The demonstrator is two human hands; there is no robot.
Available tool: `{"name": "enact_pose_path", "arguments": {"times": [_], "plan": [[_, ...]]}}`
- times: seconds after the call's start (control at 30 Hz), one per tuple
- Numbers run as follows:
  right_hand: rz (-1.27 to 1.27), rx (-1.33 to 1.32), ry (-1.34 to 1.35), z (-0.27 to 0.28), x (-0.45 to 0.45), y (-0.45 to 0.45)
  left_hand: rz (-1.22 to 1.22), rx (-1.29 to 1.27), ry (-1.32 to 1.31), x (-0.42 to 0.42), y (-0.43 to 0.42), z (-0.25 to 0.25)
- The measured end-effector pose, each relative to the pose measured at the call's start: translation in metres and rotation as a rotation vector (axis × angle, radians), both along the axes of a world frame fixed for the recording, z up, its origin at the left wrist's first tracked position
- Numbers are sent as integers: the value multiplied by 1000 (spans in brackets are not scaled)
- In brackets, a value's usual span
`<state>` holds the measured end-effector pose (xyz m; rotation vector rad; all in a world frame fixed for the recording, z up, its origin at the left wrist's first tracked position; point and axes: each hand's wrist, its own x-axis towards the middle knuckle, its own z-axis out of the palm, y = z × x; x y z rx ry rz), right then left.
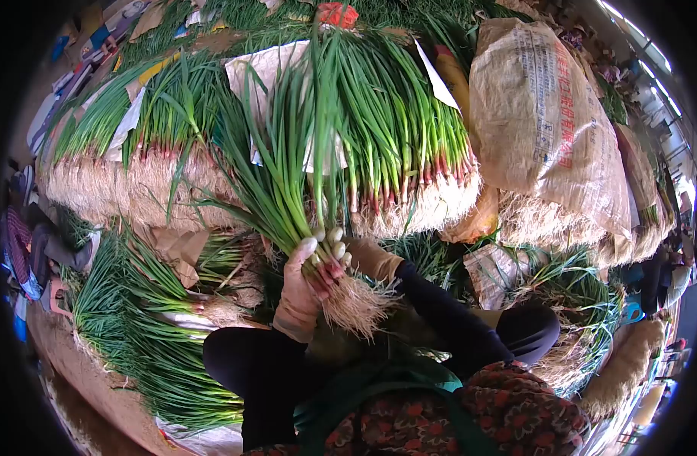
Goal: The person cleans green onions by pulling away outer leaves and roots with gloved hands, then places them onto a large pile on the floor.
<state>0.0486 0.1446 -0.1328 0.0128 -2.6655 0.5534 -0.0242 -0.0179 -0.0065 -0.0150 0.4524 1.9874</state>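
A bunch of green onions [289, 186] with long flat-looking leaves, reddish stem bases and pale stringy roots is held upright, slightly tilted, before my lap. My left hand [296, 298], in a pale glove, is closed around its lower stems from the left, thumb in front. From the right, my right hand [373, 259], gloved too, grips the same stems, its palm partly behind them. Pale glove fingertips show across the stems. The roots [356, 305] hang free below both hands. Just behind stands a dense row of green onions [405, 129], roots toward me.
More stacked green onions [147, 144] stand at the left. A loose pile [166, 357] lies beside my left knee. A woven sack [546, 114] covers bundles at the right. Another heap [576, 304] lies by my right knee. Other people [29, 251] sit at the far left.
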Motion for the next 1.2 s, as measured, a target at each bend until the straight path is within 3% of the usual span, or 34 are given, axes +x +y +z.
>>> {"name": "enact_pose_path", "arguments": {"times": [0.07,0.1,0.13,0.17,0.2,0.23,0.3,0.37,0.47,0.6,0.67,0.7,0.73,0.77,0.83,0.9,0.97,1.1,1.17,1.2], "plan": [[-63,-464,-314,36,5,-6,37,-22,4,-4,3,2],[-171,-26,-133,36,-6,12,10,-4,-5,-6,3,-2],[-294,-180,-109,35,-17,32,-18,8,-13,-8,2,-8],[-453,-609,-82,39,-33,52,-50,18,-17,-10,1,-13],[-564,-870,-15,40,-50,68,-35,-42,35,-8,4,-13],[-630,-920,-18,35,-66,83,-77,-27,-26,-5,7,3],[-707,-426,-255,50,-86,89,-142,-30,-128,-5,7,3],[-727,-343,-441,82,-91,85,-168,-93,-48,-7,6,-4],[-576,-228,-461,75,-88,94,-211,-203,42,-7,4,-6],[-181,-185,-101,78,-37,32,-403,-339,162,-16,3,-23],[-142,-377,90,66,-13,10,-547,-332,163,-21,6,-38],[-104,-836,18,59,-11,12,-419,-346,170,-14,7,-43],[-88,-1481,77,51,-9,14,-285,-358,179,-2,11,-25],[-187,-1951,189,48,-8,15,-150,-370,188,5,13,-15],[-407,-1657,-196,53,20,16,-169,-283,149,3,7,-18],[-301,-1857,-218,88,14,-14,-186,-211,86,5,9,-17],[-374,-1722,-276,118,6,-21,-113,-213,0,11,13,-9],[-270,-2221,-446,102,-10,-19,-72,-132,-37,9,8,-12],[-463,-2176,-352,87,-25,-28,-82,18,-53,4,7,-25],[-408,-2259,-384,79,-25,-26,-37,-105,-81,4,6,-25]]}}
